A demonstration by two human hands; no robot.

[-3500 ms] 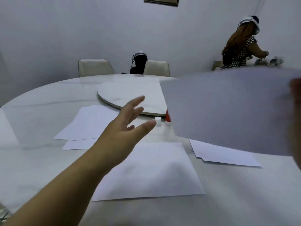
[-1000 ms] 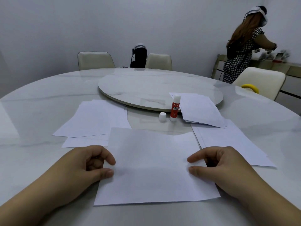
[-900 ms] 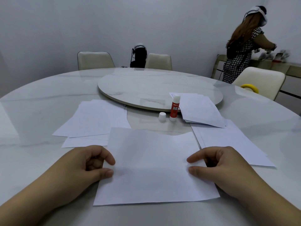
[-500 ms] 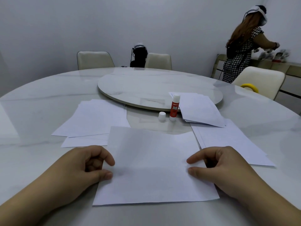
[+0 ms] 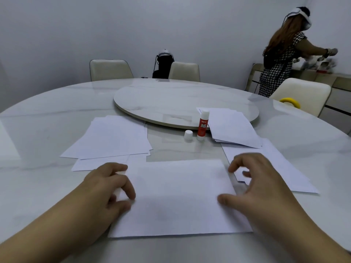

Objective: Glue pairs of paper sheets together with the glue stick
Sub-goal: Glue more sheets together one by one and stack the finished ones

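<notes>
A white paper sheet (image 5: 178,196) lies flat on the round table (image 5: 47,130), close to the person. The left hand (image 5: 106,188) rests on the sheet's left edge, with curled fingers and the thumb touching the paper. The right hand (image 5: 252,185) is at the sheet's right edge. Its thumb presses the paper, and its fingers are loosely bent and spread over the edge, holding nothing.

Behind the sheet stands the glue stick (image 5: 202,125), open, with its white cap (image 5: 188,134) just beside it. A paper stack (image 5: 232,128) lies right of the glue stick, partly on the turning plate (image 5: 161,103). More papers (image 5: 112,137) lie behind the sheet to the left.
</notes>
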